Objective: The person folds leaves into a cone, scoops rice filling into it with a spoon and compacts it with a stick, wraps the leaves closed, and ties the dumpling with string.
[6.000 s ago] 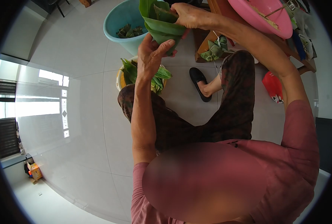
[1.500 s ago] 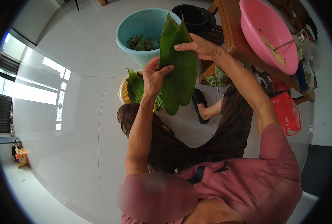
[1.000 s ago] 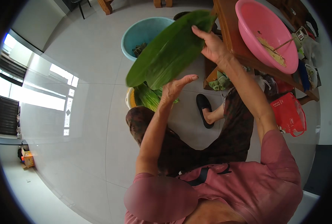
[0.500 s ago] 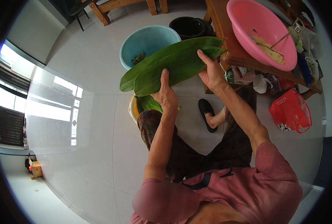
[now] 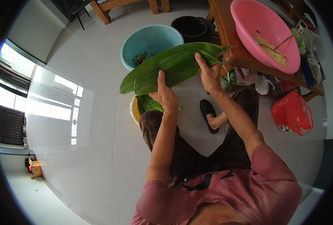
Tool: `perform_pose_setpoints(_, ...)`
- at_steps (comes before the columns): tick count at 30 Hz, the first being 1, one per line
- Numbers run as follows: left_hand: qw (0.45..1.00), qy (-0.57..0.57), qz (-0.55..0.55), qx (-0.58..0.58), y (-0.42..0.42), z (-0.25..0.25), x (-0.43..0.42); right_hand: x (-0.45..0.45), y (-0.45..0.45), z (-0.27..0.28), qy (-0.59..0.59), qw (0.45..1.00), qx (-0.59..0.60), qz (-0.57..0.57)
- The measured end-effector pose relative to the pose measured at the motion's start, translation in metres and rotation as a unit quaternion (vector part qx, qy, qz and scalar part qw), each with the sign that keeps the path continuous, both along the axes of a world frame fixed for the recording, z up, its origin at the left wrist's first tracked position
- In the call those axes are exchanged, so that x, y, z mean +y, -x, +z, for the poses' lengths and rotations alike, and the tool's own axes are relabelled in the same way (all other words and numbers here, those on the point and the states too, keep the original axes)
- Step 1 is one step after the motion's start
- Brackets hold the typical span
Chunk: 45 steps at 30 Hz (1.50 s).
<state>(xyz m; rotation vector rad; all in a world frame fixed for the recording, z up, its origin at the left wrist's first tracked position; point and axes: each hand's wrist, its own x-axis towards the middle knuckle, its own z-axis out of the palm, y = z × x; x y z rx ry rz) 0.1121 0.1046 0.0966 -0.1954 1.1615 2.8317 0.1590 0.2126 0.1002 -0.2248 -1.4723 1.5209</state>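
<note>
Two long green leaves [image 5: 174,69], overlapping lengthwise, are stretched out in front of me over the floor. My left hand [image 5: 164,93] grips their lower edge near the middle, thumb on top and fingers hidden underneath. Toward the right end, my right hand [image 5: 209,75] holds them the same way, its thumb pressed on the upper face. Below the leaves, a yellow and white basket [image 5: 135,110] with more green leaves [image 5: 151,103] in it stands beside my left knee. Behind them sits a light blue basin [image 5: 151,35] with a few dark green bundles [image 5: 141,59] inside.
A pink basin [image 5: 249,22] with pale grains [image 5: 273,50] and a stick rests on the wooden table [image 5: 230,48] at right. A black bucket [image 5: 189,28] stands behind the leaves. On the floor at right is a red bag [image 5: 292,112]; a wooden bench [image 5: 117,5] is at the back.
My right hand has shifted slightly left and down along the leaves, and my left hand slightly left. Both still hold the leaves, whose right tip now reaches a little farther right.
</note>
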Motion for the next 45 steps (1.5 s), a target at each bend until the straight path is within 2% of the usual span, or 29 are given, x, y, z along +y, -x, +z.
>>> perform_pose_setpoints(1, 0.999, -0.032, 0.003, -0.023, 0.0, 0.001, 0.001, 0.0, -0.001, 0.0, -0.024, 0.999, -0.028, -0.01)
perform_pose_setpoints(3, 0.999, -0.017, -0.006, -0.036, 0.0, -0.001, 0.001, -0.001, -0.003, -0.002, -0.071, 0.993, -0.084, -0.03)
perform_pose_setpoints(6, 0.999, 0.041, -0.02, 0.003, 0.008, -0.016, 0.001, -0.002, 0.005, -0.012, -0.14, 0.99, 0.017, 0.009)
perform_pose_setpoints(8, 0.995, 0.083, -0.012, 0.043, 0.011, -0.027, 0.001, 0.001, 0.002, -0.012, -0.228, 0.973, -0.033, -0.003)
perform_pose_setpoints(12, 0.975, 0.173, 0.04, 0.133, 0.01, -0.024, 0.003, 0.011, 0.0, -0.012, -0.448, 0.89, -0.082, -0.034)
perform_pose_setpoints(18, 0.938, 0.229, 0.089, 0.242, 0.007, -0.019, 0.004, 0.02, 0.002, -0.011, -0.592, 0.8, -0.079, -0.051)
perform_pose_setpoints(22, 0.874, 0.343, 0.079, 0.335, 0.009, -0.027, -0.003, 0.028, -0.001, -0.007, -0.624, 0.776, -0.092, -0.023)
perform_pose_setpoints(25, 0.798, 0.405, 0.082, 0.44, 0.01, -0.02, -0.01, 0.032, -0.004, -0.001, -0.651, 0.753, -0.094, -0.002)
perform_pose_setpoints(27, 0.772, 0.405, 0.069, 0.485, 0.008, -0.02, -0.013, 0.037, -0.006, 0.001, -0.676, 0.732, -0.09, 0.004)
perform_pose_setpoints(31, 0.702, 0.438, 0.05, 0.56, 0.007, -0.024, -0.018, 0.042, -0.006, 0.002, -0.675, 0.732, -0.082, 0.037)
perform_pose_setpoints(35, 0.654, 0.447, 0.054, 0.608, 0.009, -0.028, -0.018, 0.046, -0.009, 0.002, -0.687, 0.72, -0.082, 0.056)
perform_pose_setpoints(39, 0.637, 0.452, 0.046, 0.623, 0.007, -0.03, -0.019, 0.046, -0.012, 0.007, -0.701, 0.707, -0.076, 0.053)
perform_pose_setpoints(42, 0.651, 0.44, 0.035, 0.617, 0.005, -0.031, -0.018, 0.041, -0.015, 0.0, -0.623, 0.778, -0.053, 0.066)
perform_pose_setpoints(45, 0.666, 0.427, 0.023, 0.612, 0.002, -0.032, -0.019, 0.036, -0.018, -0.008, -0.461, 0.864, -0.157, 0.129)
